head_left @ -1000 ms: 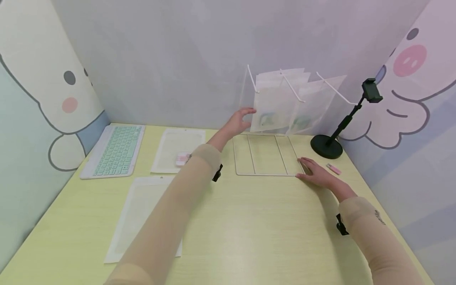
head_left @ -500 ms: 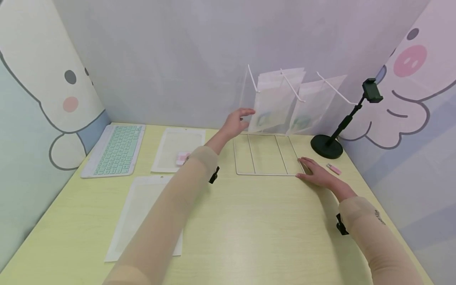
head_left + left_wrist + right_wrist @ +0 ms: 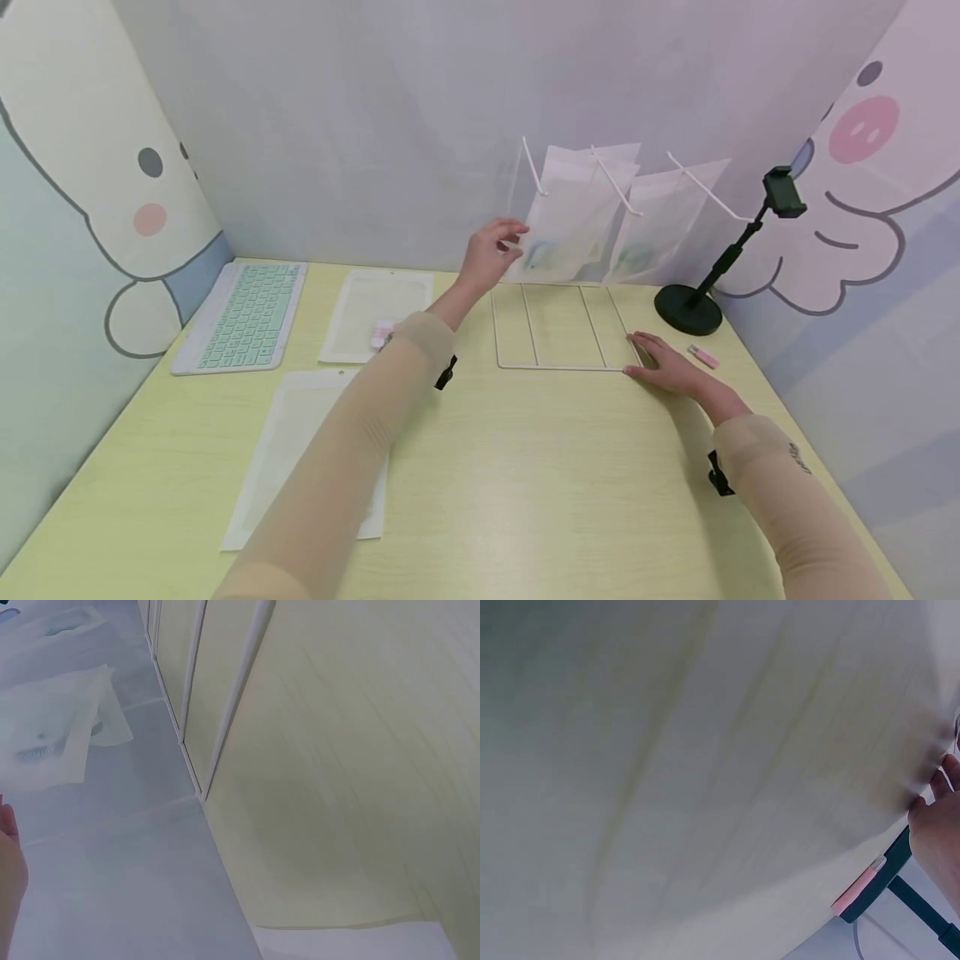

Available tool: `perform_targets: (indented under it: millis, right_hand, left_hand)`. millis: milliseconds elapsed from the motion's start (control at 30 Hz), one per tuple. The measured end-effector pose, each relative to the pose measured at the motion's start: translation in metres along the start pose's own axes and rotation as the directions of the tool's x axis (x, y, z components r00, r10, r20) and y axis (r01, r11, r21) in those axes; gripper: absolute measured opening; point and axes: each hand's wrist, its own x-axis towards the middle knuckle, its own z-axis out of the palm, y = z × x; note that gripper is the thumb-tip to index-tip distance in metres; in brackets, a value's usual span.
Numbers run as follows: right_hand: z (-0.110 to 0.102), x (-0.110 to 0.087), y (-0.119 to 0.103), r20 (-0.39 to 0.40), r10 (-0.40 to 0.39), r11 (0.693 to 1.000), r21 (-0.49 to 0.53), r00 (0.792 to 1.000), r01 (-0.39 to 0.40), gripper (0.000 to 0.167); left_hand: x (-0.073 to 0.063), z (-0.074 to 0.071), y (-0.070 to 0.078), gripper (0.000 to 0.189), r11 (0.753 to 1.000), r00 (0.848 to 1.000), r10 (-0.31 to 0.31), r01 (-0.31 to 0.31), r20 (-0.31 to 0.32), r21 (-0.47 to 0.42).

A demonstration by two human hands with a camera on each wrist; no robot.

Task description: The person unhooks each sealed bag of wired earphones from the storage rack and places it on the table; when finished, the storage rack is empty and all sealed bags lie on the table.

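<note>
At the left edge of a translucent white plastic bag (image 3: 573, 212), my left hand (image 3: 483, 257) pinches with bent fingers and thumb. That bag hangs from the middle prong of a white wire display rack (image 3: 551, 367), overlapping another behind it. One more bag (image 3: 663, 212) hangs on the right prong, while the left prong carries none. In the left wrist view only a sliver of the left hand (image 3: 10, 862) shows, beside the bag's lower edge. My right hand (image 3: 663, 367) rests on the right front corner of the rack's base, fingers extended; the right wrist view shows it partly.
Two flat bags lie at the left, the far one (image 3: 345, 325) bearing a small pink-and-white item (image 3: 382, 333), the near one (image 3: 292, 467) partly under my sleeve. A keyboard (image 3: 243, 317), a black phone stand (image 3: 690, 307) and a pink stick with a metallic end (image 3: 702, 357) surround the workspace.
My left hand has shifted slightly left and its fingers have drawn together. The front bag has swung left with it, its lower corner farther out. The right hand has stayed put.
</note>
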Motion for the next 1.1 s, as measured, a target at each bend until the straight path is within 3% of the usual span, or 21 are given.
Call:
perform_targets:
  millis: [233, 467, 633, 833, 1100]
  right_hand:
    - [0.001, 0.0, 0.002, -0.002, 0.0, 1.0, -0.001, 1.0, 0.0, 0.077]
    - [0.0, 0.0, 0.002, 0.006, 0.011, 1.0, -0.009, 1.0, -0.011, 0.078]
    - [0.0, 0.0, 0.001, 0.005, 0.004, 1.0, -0.008, 1.0, -0.004, 0.077]
    - [0.0, -0.001, -0.001, 0.006, -0.002, 1.0, -0.016, 1.0, 0.002, 0.076]
    - [0.001, -0.001, -0.001, 0.009, 0.014, 1.0, -0.02, 1.0, -0.014, 0.077]
  left_hand:
    - [0.001, 0.002, 0.003, 0.025, 0.994, 0.989, 0.066, -0.076, -0.13, -0.072]
    - [0.0, -0.003, 0.009, 0.014, 0.987, 0.988, 0.054, -0.075, -0.148, -0.14]
    - [-0.002, -0.009, 0.012, 0.014, 0.983, 0.988, 0.012, -0.039, -0.152, -0.18]
    - [-0.002, -0.014, 0.016, 0.015, 0.994, 0.993, 0.018, -0.031, -0.115, -0.109]
    - [-0.003, -0.02, 0.028, 0.015, 0.993, 0.994, 0.103, -0.101, -0.023, 0.069]
